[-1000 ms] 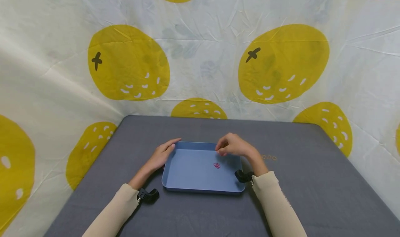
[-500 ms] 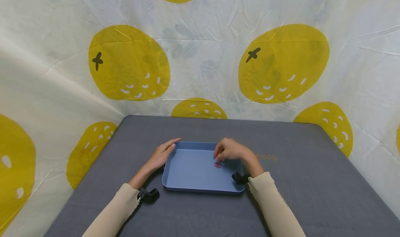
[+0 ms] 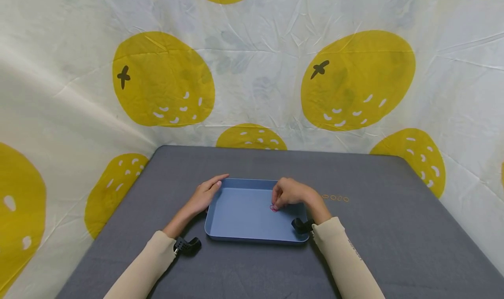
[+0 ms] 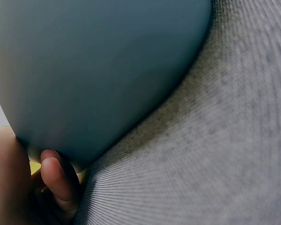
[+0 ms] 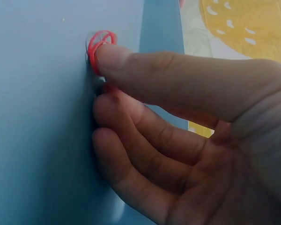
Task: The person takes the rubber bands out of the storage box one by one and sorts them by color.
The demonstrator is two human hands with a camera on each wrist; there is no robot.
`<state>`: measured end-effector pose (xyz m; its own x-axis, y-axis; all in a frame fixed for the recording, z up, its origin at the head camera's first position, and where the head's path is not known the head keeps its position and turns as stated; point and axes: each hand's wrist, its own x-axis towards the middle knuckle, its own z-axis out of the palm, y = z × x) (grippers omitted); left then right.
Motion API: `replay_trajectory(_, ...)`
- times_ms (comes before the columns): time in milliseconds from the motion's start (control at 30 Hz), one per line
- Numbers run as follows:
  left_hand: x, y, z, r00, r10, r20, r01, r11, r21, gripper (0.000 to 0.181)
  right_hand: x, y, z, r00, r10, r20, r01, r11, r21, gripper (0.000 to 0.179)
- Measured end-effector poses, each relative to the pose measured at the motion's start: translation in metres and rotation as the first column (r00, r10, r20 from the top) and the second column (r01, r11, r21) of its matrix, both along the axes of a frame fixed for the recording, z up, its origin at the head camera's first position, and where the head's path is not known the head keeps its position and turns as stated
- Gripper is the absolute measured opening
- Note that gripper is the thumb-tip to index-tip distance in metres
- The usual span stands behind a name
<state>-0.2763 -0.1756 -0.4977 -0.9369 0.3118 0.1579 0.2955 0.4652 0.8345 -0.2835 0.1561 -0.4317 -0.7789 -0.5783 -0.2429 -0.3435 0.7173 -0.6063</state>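
Observation:
A shallow blue tray lies on the grey table. My left hand grips its far left side, thumb along the rim. In the left wrist view, curled fingers show against the tray's outside. Inside the tray, toward the right, my right hand pinches thin red rubber bands close to the tray's floor. The right wrist view shows the thumb over the tangled red loops, the other fingers bent beneath it. How many bands are between the fingertips is hidden.
Several small orange rubber bands lie in a row on the grey table, right of the tray. A pale curtain with yellow fruit prints hangs behind and at both sides.
My right hand has come down and slightly nearer within the tray, onto the red rubber bands. More of the orange row shows behind the wrist. The left hand and tray stay put.

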Motion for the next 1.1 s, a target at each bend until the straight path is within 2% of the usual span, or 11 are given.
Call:
replay_trajectory(467, 0.0002, -0.0001, -0.0030, 1.000, -0.008, 0.007, 0.008, 1.000, 0.011, 0.043, 0.0001, 0.0030, -0.0032, 0.998, 0.050, 0.026, -0.049, 0.998, -0.037, 0.010)
replay_trajectory(800, 0.0004, -0.0002, -0.0026, 1.000, -0.013, 0.013, 0.012, 1.000, 0.010, 0.042, -0.0013, 0.0058, -0.0036, 0.998, 0.049, 0.040, -0.046, 0.996, -0.081, 0.008)
replay_trajectory(1100, -0.0018, -0.0018, -0.0010, 1.000, -0.011, 0.006, 0.011, 1.000, 0.001, 0.042, -0.0006, 0.0092, 0.0031, 0.997, 0.067, 0.027, -0.062, 0.986, -0.154, 0.007)
